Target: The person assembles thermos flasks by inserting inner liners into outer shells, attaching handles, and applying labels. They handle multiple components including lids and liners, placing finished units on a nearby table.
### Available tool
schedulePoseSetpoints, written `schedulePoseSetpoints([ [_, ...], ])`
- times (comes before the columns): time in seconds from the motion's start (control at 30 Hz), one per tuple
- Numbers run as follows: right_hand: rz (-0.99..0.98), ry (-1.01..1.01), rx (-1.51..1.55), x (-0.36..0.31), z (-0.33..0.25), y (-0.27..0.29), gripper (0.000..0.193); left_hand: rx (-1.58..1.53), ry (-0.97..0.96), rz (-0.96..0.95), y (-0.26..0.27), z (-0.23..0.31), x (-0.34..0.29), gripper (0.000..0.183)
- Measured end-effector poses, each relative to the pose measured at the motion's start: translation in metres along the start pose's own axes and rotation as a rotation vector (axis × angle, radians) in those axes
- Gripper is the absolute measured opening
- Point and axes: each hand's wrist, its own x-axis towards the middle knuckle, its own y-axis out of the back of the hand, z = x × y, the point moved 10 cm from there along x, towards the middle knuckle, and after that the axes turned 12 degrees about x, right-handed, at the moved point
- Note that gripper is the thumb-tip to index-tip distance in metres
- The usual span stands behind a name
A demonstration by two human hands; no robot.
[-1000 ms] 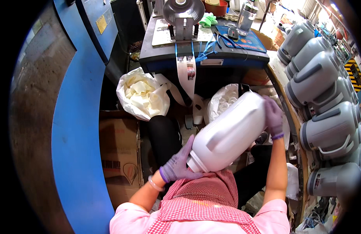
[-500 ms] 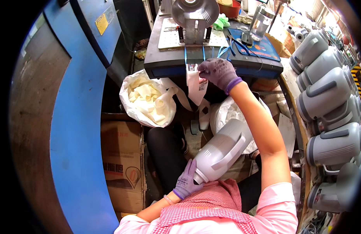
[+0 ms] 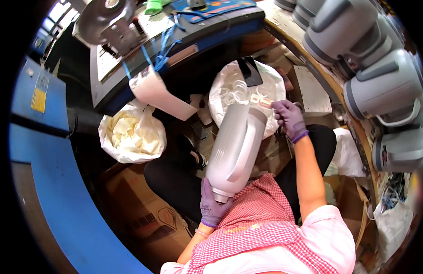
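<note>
A grey plastic jug body (image 3: 230, 153) with a long side handle lies slanted across my lap, its narrow neck toward me. My left hand (image 3: 212, 205), in a purple-grey glove, is closed around the neck end. Beyond the jug's wide end, my gloved right hand (image 3: 289, 118) pinches a small pale sticker (image 3: 262, 101) with reddish print by one edge. It is held in front of the white bag (image 3: 276, 82) of clear rings, apart from the jug. From the desk's front edge a white label strip (image 3: 163, 96) hangs on blue ties.
A bag of cream-coloured scraps (image 3: 131, 137) stands below the desk (image 3: 175, 64). Several grey jugs with dark bands, one of them a jug (image 3: 383, 86), line the bench at right. A blue panel (image 3: 79, 210) and a cardboard box (image 3: 138, 196) flank my left side.
My right hand has left the hanging label strip and come down to the right with a sticker. The view has turned to the right. My left hand still grips the jug, now more upright in view.
</note>
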Motion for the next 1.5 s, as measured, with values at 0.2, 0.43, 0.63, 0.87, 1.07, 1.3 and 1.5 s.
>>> schedulePoseSetpoints([
  [0.2, -0.036, -0.079, 0.078, 0.005, 0.053, -0.022, 0.021, 0.017, 0.044, -0.012, -0.005, 0.0, 0.002, 0.11],
  [0.43, -0.051, -0.123, 0.155, 0.012, 0.06, -0.014, 0.023, 0.044, 0.072, -0.028, -0.005, 0.007, 0.006, 0.111],
  [0.63, -0.041, -0.083, 0.018, 0.017, 0.067, -0.006, 0.027, 0.085, 0.06, -0.027, -0.007, 0.008, 0.006, 0.114],
  [0.87, 0.005, 0.107, -0.841, 0.044, 0.042, 0.059, 0.055, 0.037, 0.063, -0.023, -0.006, 0.01, 0.004, 0.11],
  [1.07, -0.224, 0.086, -0.751, 0.044, 0.025, -0.044, 0.058, 0.007, -0.051, 0.072, -0.005, 0.017, -0.003, 0.101],
  [1.3, -0.436, 1.253, -1.042, -0.058, -0.141, -0.088, 0.07, -0.658, 0.156, 0.12, 0.101, -0.016, 0.005, 0.092],
  [1.5, -0.765, 1.52, -1.167, -0.192, -0.178, -0.129, 0.047, -0.291, -0.096, 0.341, 0.241, -0.024, 0.058, 0.052],
])
